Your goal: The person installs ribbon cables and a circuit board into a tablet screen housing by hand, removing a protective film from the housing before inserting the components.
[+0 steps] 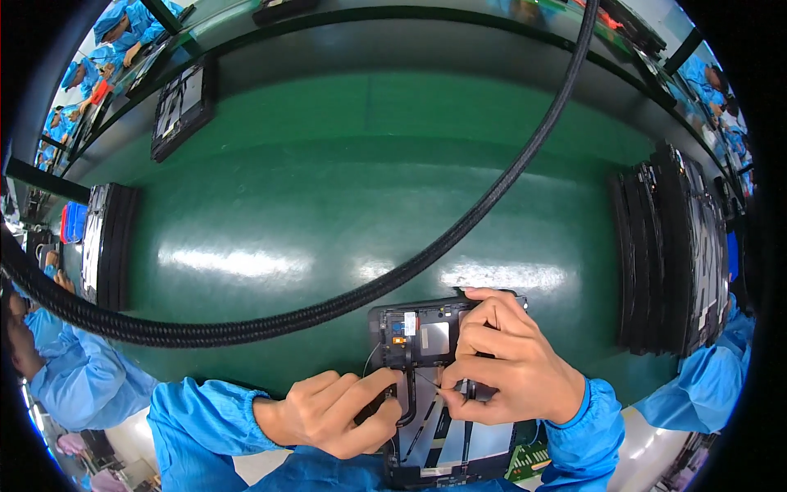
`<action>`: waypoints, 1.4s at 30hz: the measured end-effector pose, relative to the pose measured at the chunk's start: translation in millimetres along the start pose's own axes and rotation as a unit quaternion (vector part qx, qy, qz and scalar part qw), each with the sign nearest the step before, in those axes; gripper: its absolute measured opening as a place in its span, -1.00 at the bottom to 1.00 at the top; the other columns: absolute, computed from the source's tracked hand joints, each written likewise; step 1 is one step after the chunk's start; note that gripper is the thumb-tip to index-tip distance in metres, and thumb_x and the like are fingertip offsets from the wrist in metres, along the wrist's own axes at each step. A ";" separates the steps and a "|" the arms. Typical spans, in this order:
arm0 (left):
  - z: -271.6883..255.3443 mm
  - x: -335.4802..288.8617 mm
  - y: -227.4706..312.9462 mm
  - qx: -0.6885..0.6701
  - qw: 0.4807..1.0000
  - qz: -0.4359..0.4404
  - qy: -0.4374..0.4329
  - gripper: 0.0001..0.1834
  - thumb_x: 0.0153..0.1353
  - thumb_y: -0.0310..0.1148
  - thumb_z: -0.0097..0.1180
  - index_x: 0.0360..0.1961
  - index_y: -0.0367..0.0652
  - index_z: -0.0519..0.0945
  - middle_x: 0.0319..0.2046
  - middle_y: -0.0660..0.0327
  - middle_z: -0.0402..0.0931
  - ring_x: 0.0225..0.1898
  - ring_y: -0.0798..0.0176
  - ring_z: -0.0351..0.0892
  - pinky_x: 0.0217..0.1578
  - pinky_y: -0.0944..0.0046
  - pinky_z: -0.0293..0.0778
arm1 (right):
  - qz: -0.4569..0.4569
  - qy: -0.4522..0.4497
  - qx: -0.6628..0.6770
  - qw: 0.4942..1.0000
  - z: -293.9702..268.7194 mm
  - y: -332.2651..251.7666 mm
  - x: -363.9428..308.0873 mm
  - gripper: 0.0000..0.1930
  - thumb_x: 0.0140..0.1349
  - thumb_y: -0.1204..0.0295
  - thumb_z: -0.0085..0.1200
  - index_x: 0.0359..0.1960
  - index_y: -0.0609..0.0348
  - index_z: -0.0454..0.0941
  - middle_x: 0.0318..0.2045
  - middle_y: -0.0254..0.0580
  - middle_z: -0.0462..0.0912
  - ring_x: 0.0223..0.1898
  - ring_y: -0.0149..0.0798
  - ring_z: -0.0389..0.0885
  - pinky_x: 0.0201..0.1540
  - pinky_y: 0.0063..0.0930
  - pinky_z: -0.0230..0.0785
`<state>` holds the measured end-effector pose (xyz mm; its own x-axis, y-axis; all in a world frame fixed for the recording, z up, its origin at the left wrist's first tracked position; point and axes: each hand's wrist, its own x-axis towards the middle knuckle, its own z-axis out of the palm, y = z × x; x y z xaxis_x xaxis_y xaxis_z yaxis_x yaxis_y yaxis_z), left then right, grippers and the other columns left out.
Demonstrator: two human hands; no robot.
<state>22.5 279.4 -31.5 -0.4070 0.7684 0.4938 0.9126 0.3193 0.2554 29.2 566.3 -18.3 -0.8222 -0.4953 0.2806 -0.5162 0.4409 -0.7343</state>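
An opened tablet-like device (pixel 434 337) lies at the front edge of the green table, its black frame and inner parts facing up. Over its left side, my left hand (pixel 340 412) is closed, thumb against curled fingers; what they hold, if anything, is hidden. My right hand (pixel 518 361) rests over the device's right side, with thumb and forefinger pinched on a thin wire (pixel 427 380) near the middle. Its other fingers bend over the far right corner. Black strips (pixel 439 435) cross the silvery lower area. A green circuit board (pixel 529 461) shows beneath my right sleeve.
A thick black braided cable (pixel 369 296) arcs across the view above the green table (pixel 328 189). Stacks of similar devices stand at left (pixel 109 246) and right (pixel 656 254). Another device (pixel 182 109) leans at the far left. Blue-clad people (pixel 78 373) sit on both sides.
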 end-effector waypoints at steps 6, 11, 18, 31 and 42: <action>8.1 -1.9 8.4 0.016 1.000 0.012 0.006 -0.52 0.38 -0.09 0.39 -0.41 -0.09 0.35 -0.17 -0.16 0.76 -0.67 0.44 0.47 -0.68 0.47 0.28 | 0.011 -0.006 0.022 1.000 -6.3 -5.4 0.7 -0.84 0.04 0.47 0.50 -0.42 0.05 0.72 -0.42 -0.34 0.51 -0.15 -0.11 0.62 0.46 0.17 0.45; 8.6 3.0 3.6 0.029 0.999 0.020 -0.003 -0.50 0.39 0.01 0.36 -0.40 -0.08 0.37 -0.17 -0.08 0.75 -0.65 0.43 0.47 -0.66 0.46 0.26 | 0.029 0.004 -0.019 0.999 -17.2 -6.3 -1.8 -0.86 0.09 0.44 0.52 -0.38 0.06 0.76 -0.46 -0.32 0.54 -0.16 -0.10 0.62 0.49 0.19 0.42; 10.2 17.8 -25.7 0.048 0.982 0.184 -0.005 -0.84 0.28 -0.19 0.29 -0.17 0.08 0.65 -0.08 0.31 0.81 -0.14 0.26 0.65 -0.21 0.31 0.45 | 0.027 0.027 -0.047 0.998 -30.4 -5.3 -5.7 -0.85 -0.11 0.46 0.49 -0.47 0.09 0.76 -0.52 -0.33 0.51 -0.24 -0.12 0.55 0.47 0.30 0.37; 32.7 39.3 20.5 -0.211 0.947 0.233 -0.062 -0.46 0.27 -0.23 0.18 0.26 -0.10 0.78 0.25 0.01 0.74 -0.16 0.15 0.65 -0.02 0.19 0.63 | 0.081 0.042 0.008 0.996 -63.3 4.8 -17.7 -0.90 -0.09 0.55 0.35 -0.58 0.19 0.63 -0.56 -0.27 0.42 -0.36 -0.18 0.44 -0.17 -0.22 0.38; 43.0 56.0 33.0 -0.022 0.997 0.046 -0.060 -0.48 -0.09 -0.30 0.44 0.01 -0.11 0.80 0.17 0.16 0.75 -0.27 0.24 0.61 -0.36 0.28 0.50 | 0.177 -0.043 0.044 0.982 -71.3 15.8 -31.8 -0.84 -0.24 0.59 0.30 -0.69 0.27 0.50 -0.68 -0.22 0.34 -0.57 -0.21 0.35 -0.47 -0.25 0.06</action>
<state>31.5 356.8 -31.2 -0.3111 0.8553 0.4143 0.9425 0.2217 0.2500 30.0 642.3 5.3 -0.9213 -0.3853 -0.0532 -0.1750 0.5328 -0.8279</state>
